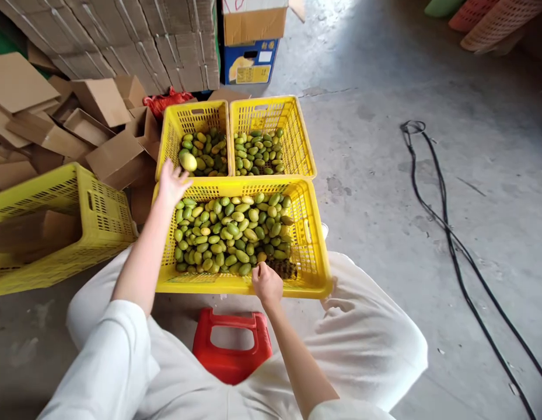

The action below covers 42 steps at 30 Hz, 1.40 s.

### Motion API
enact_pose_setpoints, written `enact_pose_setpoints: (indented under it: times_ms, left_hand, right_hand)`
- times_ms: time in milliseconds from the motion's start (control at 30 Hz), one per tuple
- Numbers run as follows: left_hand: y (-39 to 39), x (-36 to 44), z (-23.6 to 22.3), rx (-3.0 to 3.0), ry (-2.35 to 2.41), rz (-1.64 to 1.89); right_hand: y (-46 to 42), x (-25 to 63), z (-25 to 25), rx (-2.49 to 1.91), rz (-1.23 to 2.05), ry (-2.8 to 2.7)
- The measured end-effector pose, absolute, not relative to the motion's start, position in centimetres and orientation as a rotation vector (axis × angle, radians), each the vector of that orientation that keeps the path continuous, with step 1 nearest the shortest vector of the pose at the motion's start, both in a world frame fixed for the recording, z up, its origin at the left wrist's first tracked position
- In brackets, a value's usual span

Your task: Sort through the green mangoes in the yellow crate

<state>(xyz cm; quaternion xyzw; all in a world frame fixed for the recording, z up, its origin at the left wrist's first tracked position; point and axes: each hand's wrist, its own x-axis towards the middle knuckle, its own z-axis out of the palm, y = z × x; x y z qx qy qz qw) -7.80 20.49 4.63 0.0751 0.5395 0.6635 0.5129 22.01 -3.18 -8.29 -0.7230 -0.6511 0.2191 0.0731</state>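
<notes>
My left hand is open, fingers spread, over the near left corner of the back left crate. Just past its fingertips is a pale yellow-green oval fruit, apart from the hand as far as I can see. My right hand is closed in a fist at the near rim of the large yellow crate; what it holds, if anything, is hidden. Beside that fist, inside the crate, lies a dark bristly thing like a brush. Many small green and yellow oval fruits fill much of this crate.
A back right crate also holds green fruits. To the left stand another yellow crate and a heap of cardboard boxes. A red plastic stool is between my legs. Black cable lies on the floor at right.
</notes>
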Motion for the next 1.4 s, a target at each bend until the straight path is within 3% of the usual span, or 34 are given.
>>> enact_pose_setpoints:
  times_ms: [100, 233, 300, 533, 667, 833, 1067, 1133, 1267, 1400]
  left_hand:
    - [22.6, -12.1, 4.3, 0.258, 1.337, 1.639]
    - [19.6, -15.0, -2.0, 0.319, 1.563, 1.417]
    - [17.4, -15.2, -5.4, 0.605, 1.894, 1.037]
    - [15.0, -15.0, -11.7, 0.962, 2.092, 0.454]
    - [15.9, -15.2, -14.1, 1.274, 2.146, -0.269]
    - [16.8, -15.2, -16.0, 1.382, 2.148, -0.577]
    - [17.2, -14.6, -16.2, 1.514, 2.251, -0.662]
    - [16.9, -14.2, -16.0, 1.533, 2.270, -0.635]
    - [16.1, -13.8, -15.1, 1.587, 2.203, -0.732]
    - [15.2, -13.7, -14.0, 1.620, 2.098, -0.836]
  right_hand:
    - [-3.1, 22.0, -8.2, -2.186, 0.665, -1.964]
    - [-3.2, 22.0, -8.3, -2.198, 0.657, -1.986]
    - [-3.3, 22.1, -8.5, -2.193, 0.622, -1.992]
    - [-3.6, 22.5, -9.5, -2.009, 0.286, -2.023]
    - [-3.6, 22.7, -9.2, -2.002, 0.308, -2.063]
    - [-2.9, 22.5, -8.3, -2.251, 0.684, -2.066]
    - [1.8, 23.8, -8.9, -2.484, 1.627, -1.858]
    - [3.7, 25.2, -10.1, -2.579, 1.611, -1.809]
    - [7.2, 28.6, -12.8, -2.803, 1.183, -1.625]
    - [10.1, 30.3, -14.7, -2.591, 0.958, -1.591]
